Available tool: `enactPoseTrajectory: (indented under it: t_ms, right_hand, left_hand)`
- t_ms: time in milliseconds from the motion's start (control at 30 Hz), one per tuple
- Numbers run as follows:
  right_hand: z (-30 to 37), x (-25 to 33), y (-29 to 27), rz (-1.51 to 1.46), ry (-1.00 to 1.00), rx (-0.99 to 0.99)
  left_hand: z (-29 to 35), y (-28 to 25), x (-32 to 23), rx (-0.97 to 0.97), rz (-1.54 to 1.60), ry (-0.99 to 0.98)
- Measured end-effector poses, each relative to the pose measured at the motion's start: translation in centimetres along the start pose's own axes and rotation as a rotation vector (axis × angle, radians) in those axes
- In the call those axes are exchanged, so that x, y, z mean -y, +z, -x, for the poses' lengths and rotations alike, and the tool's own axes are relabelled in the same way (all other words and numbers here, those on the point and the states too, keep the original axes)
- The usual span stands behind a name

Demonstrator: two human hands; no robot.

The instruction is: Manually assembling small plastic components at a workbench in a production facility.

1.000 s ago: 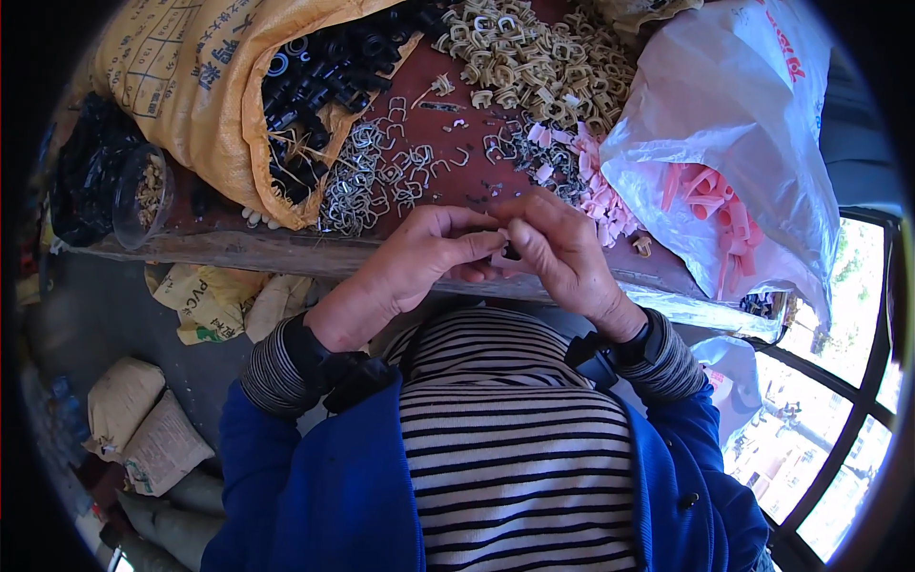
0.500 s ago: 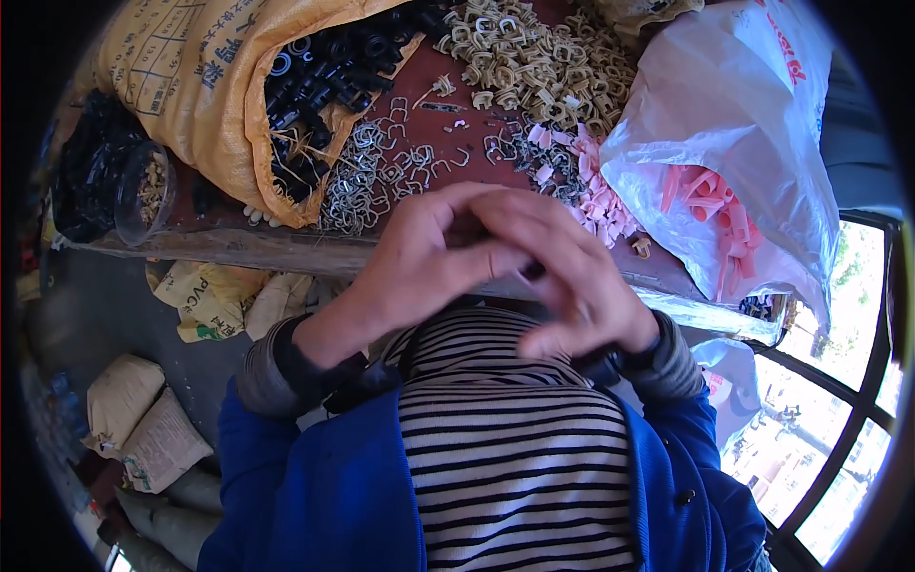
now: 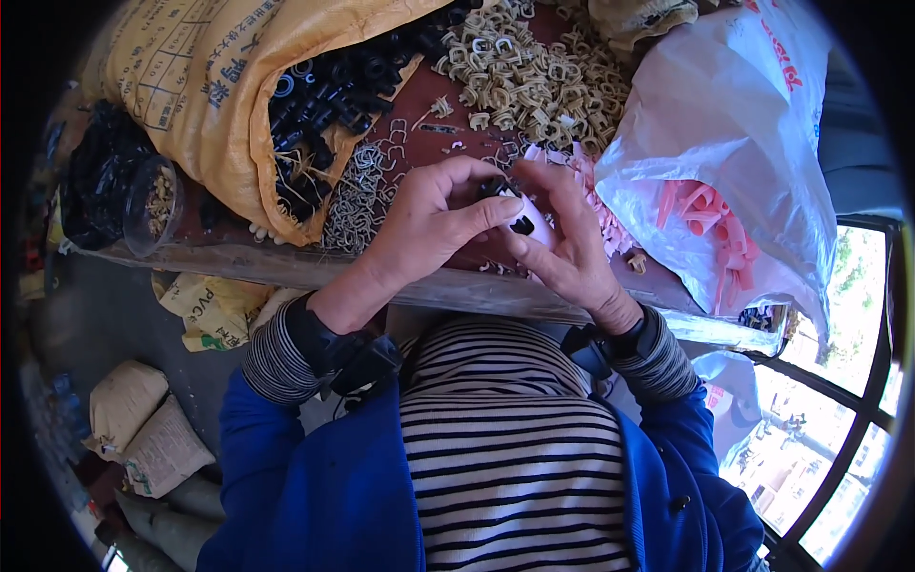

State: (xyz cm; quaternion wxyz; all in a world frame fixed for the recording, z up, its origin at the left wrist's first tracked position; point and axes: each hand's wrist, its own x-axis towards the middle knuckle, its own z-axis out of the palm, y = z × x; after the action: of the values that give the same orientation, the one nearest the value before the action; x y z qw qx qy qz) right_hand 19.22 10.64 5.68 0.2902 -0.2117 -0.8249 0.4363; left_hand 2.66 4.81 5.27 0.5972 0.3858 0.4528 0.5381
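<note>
My left hand (image 3: 424,224) is closed on a small black plastic fitting (image 3: 496,188), with the thumb pressed along it. A pink plastic tube (image 3: 539,227) with black showing at its near end adjoins the fitting. The fingers and thumb of my right hand (image 3: 572,243) curl round this tube. Both hands are close together above the near edge of the dark red table (image 3: 419,103); my fingers partly hide how the pieces meet. Metal U-shaped clips (image 3: 357,195) lie beyond my left hand, and pink plastic scraps (image 3: 610,221) lie beside my right.
An orange woven sack (image 3: 214,124) spills black fittings (image 3: 334,91) at the left. Beige plastic clips (image 3: 534,81) are heaped at the back. A white plastic bag (image 3: 705,124) holding pink tubes (image 3: 710,214) stands right. A clear tub (image 3: 152,205) sits at the left edge.
My hands have moved up and away from my body, over the table edge, and turned apart. The pink tube and black fitting, mostly hidden before, now show between them.
</note>
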Motion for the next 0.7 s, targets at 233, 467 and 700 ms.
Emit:
enactPoseTrajectory:
  t_ms: [233, 467, 700]
  right_hand:
    - [1.2, -0.9, -2.2, 0.184, 0.236, 0.224]
    - [2.1, -2.0, -4.5, -0.237, -0.040, 0.188]
    - [2.7, -2.3, -3.4, -0.559, -0.152, 0.097]
  left_hand:
    - [-1.1, -4.2, -1.4, -0.386, 0.034, 0.233]
    - [0.6, -6.4, -2.0, -0.330, 0.171, 0.245]
    - [0.7, -5.9, -1.1, -0.272, 0.182, 0.211]
